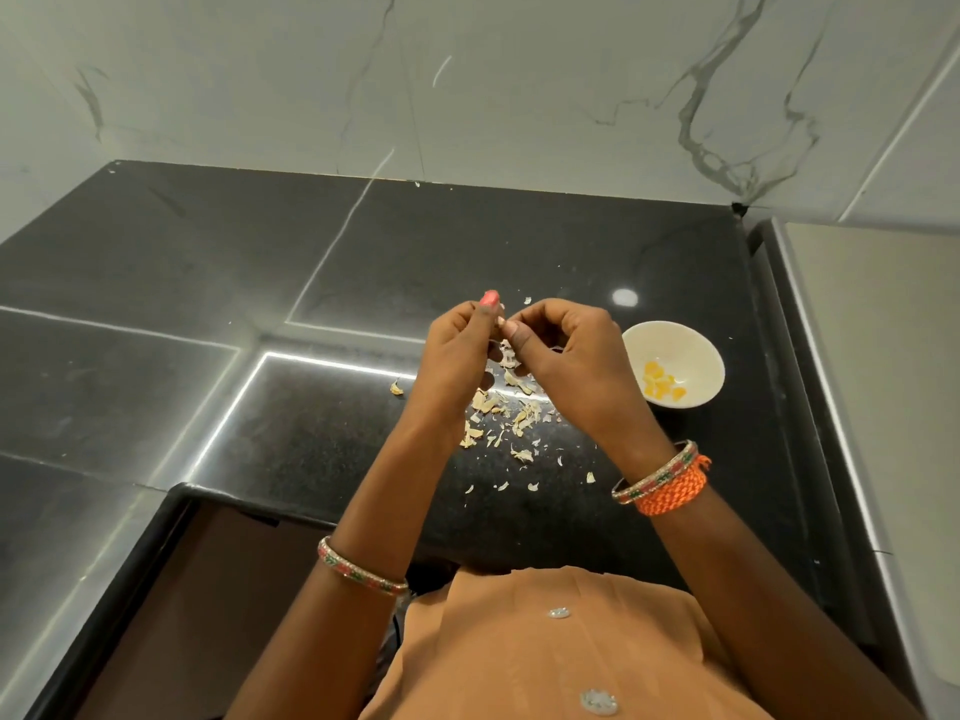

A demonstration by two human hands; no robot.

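Observation:
My left hand and my right hand meet above the black counter, fingertips together. Between them they pinch a small pale garlic clove, mostly hidden by the fingers. Under the hands lies a scatter of dry garlic peels. A single unpeeled clove lies left of the pile. A white bowl to the right of my right hand holds several peeled yellowish cloves.
A marble-patterned wall rises behind the counter. At the right, a raised black edge borders a beige surface. The counter's front edge runs near my body, with a dark recess below at the left.

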